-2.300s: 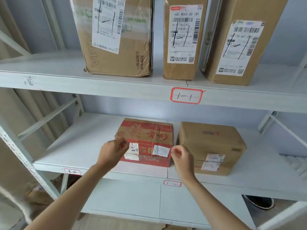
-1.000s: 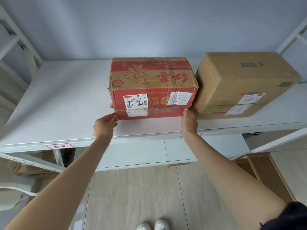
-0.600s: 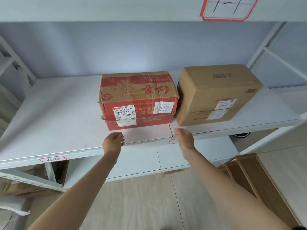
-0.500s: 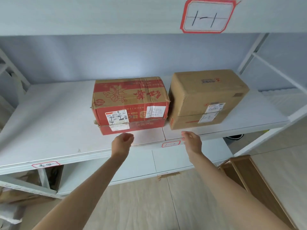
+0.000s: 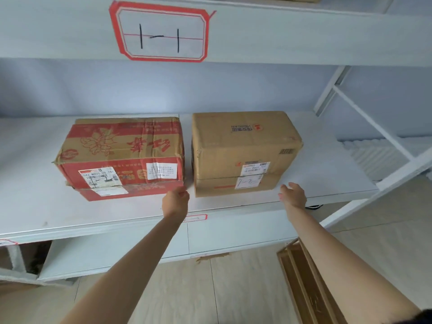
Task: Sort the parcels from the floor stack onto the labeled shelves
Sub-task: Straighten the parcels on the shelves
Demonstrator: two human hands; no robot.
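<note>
Two parcels stand side by side on the white middle shelf (image 5: 35, 202). The left one is a red-printed cardboard box (image 5: 121, 146) with white address labels on its front. To its right sits a plain brown box (image 5: 240, 141) whose label is marked 1-2. My left hand (image 5: 175, 202) hovers at the gap between the boxes, by the red box's lower right corner, fingers loosely curled and holding nothing. By the brown box's lower right corner, my right hand (image 5: 292, 195) is spread and also holds nothing.
The shelf above carries a red-framed label (image 5: 161, 31) reading 1-1, and a small red-framed tag (image 5: 196, 217) sits on the middle shelf's front edge. A wooden frame (image 5: 304, 277) lies on the floor at lower right. White corrugated padding (image 5: 374, 155) lies on the right-hand shelf section.
Both hands let go of the red box after setting it on the shelf, drew back, then shifted right to either side of the brown box.
</note>
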